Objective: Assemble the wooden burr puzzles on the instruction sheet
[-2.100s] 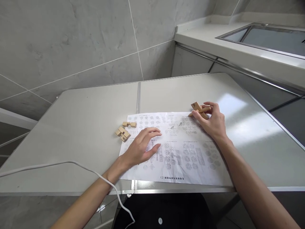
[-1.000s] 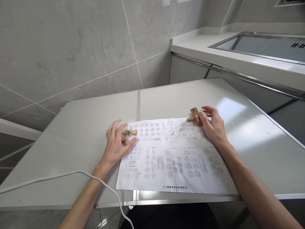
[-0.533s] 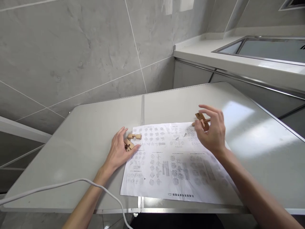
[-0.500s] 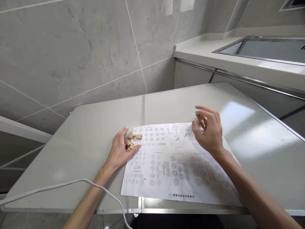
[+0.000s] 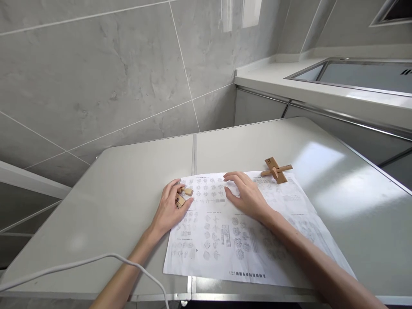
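Note:
A printed instruction sheet (image 5: pixel 244 240) full of small diagrams lies on the grey table (image 5: pixel 128 189). My left hand (image 5: pixel 170 209) rests at the sheet's upper left corner, fingers curled over small notched wooden puzzle blocks (image 5: pixel 183 195); whether it grips them I cannot make out. My right hand (image 5: pixel 245 194) lies flat on the upper middle of the sheet, fingers stretched out and holding nothing. A cross-shaped wooden puzzle assembly (image 5: pixel 276 170) stands alone at the sheet's upper right corner, clear of both hands.
A white cable (image 5: pixel 80 264) runs across the near left of the table over my left forearm. A seam (image 5: pixel 194 154) splits the tabletop. Tiled wall stands behind. A counter with a steel sink (image 5: pixel 354 75) rises at the right.
My right hand let go of the cross-shaped assembly and moved left onto the middle of the sheet. My left hand moved from the sheet onto the small blocks and stays there.

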`<state>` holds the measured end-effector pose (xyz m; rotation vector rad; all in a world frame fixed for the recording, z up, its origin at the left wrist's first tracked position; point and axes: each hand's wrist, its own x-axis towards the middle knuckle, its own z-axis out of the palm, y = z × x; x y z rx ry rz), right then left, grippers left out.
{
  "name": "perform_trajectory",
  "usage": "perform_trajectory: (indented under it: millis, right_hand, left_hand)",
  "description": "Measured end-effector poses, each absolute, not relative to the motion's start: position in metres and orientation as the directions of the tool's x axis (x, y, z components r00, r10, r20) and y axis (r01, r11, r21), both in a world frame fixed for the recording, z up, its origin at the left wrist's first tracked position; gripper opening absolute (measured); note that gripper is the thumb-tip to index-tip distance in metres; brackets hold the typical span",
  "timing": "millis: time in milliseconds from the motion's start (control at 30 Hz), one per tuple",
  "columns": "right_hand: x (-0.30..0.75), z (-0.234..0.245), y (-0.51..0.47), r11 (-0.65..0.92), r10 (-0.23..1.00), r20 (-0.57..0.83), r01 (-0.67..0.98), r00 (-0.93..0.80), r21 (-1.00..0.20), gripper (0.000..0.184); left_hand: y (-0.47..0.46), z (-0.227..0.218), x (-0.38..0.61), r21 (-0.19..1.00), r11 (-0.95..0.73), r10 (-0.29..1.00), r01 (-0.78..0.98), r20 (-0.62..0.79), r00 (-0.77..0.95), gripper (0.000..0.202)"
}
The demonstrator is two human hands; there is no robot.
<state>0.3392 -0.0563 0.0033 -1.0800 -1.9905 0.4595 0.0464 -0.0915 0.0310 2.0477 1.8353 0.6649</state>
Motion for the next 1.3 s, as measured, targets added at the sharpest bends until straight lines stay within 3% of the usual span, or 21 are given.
perform_trajectory:
  millis: [167, 433, 600, 800, 1300]
  right_hand:
    - [0.341, 0.002, -0.055, 0.451, 0.891, 0.402, 0.526, -0.213, -0.721, 0.014]
    - [0.339, 0.003, -0.055, 0.425, 0.904, 0.371, 0.526, -0.211, -0.737, 0.011]
    - [0.339, 0.004, -0.056, 0.419, 0.907, 0.364, 0.531, -0.21, -0.737, 0.01]
    - [0.338, 0.001, -0.056, 0.398, 0.917, 0.339, 0.532, -0.209, -0.748, 0.011]
    - [0.336, -0.003, -0.055, 0.39, 0.921, 0.316, 0.549, -0.229, -0.739, 0.012]
  left_hand:
    - [-0.088, 0.034, 0.051, 0.562, -0.149, 0.983, 0.813, 0.177, 0.057, 0.029]
    - [-0.087, 0.034, 0.048, 0.575, -0.189, 0.972, 0.796, 0.224, 0.069, 0.018]
    - [-0.086, 0.03, 0.044, 0.57, -0.156, 0.97, 0.806, 0.244, 0.016, 0.033]
    - [-0.088, 0.029, 0.037, 0.44, -0.085, 0.952, 0.894, 0.302, -0.058, 0.053]
    - [-0.09, 0.033, 0.033, 0.445, -0.152, 0.936, 0.883, 0.352, -0.017, 0.05]
